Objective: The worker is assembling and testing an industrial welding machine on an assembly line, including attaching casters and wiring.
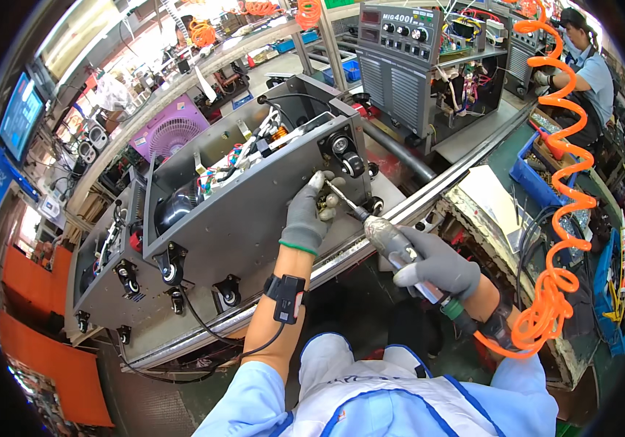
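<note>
A pneumatic screwdriver [392, 244] is gripped in my gloved right hand [443, 264], its long bit pointing up and left. The bit's tip is at the fingers of my gloved left hand [309, 213]. Those fingers are curled around several small brassy screws [326, 206]. Just beyond is the grey metal panel of a machine housing [247, 197] that lies on its side, the panel facing me. A black swivel caster [346, 154] sits on the panel's upper right corner, above my left hand. Whether the bit touches a screw, I cannot tell.
An orange coiled air hose [567, 182] runs from the screwdriver up the right side. More casters [172, 264] line the panel. Behind stands an upright grey machine [400, 73]. A blue parts bin [538, 171] is on the right bench. A co-worker [586, 73] is at the far right.
</note>
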A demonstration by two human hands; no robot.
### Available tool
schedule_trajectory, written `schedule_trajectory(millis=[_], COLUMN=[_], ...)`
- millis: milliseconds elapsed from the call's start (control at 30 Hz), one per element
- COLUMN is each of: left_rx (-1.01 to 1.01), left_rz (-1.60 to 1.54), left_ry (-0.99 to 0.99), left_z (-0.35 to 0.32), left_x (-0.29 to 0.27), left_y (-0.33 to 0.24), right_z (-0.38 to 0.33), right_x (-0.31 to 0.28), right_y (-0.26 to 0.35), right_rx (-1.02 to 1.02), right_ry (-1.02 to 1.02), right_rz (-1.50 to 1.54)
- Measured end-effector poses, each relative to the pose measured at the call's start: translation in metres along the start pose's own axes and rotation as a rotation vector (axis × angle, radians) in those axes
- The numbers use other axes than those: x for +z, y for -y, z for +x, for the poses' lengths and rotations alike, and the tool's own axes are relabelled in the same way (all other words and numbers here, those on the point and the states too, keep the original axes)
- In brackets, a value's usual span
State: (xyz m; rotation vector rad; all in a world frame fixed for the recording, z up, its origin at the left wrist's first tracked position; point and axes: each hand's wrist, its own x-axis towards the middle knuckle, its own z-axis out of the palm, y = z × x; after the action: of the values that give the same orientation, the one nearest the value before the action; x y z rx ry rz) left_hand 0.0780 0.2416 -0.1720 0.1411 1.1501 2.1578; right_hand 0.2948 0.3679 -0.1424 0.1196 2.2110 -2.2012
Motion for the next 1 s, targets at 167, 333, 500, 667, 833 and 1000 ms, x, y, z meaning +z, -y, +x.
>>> schedule_trajectory(millis=[167,333,500,667,833,1000], left_rx=[-0.019,-0.033,-0.06,-0.019,0.021,-0.014], left_rz=[-0.071,-0.064,-0.093,0.305,0.355,-0.017], left_ry=[0.038,0.021,0.042,0.053,0.142,0.244], left_z=[0.0,0.008,0.01,0.006,0.005,0.005], left_x=[0.01,0.009,0.009,0.005,-0.001,-0.001], left_y=[-0.002,-0.01,-0.009,-0.012,-0.017,-0.009], right_z=[0.006,0.001,0.0,0.0,0.0,0.004], right_x=[-0.004,-0.008,-0.008,-0.005,-0.004,-0.004], right_y=[0.009,0.005,0.002,-0.002,-0.007,0.0], right_rx=[0.151,0.071,0.119,0.035,-0.086,0.078], right_ry=[-0.012,0.007,0.047,0.014,-0.041,0.031], right_rz=[0.165,0.248,0.226,0.082,-0.291,0.21])
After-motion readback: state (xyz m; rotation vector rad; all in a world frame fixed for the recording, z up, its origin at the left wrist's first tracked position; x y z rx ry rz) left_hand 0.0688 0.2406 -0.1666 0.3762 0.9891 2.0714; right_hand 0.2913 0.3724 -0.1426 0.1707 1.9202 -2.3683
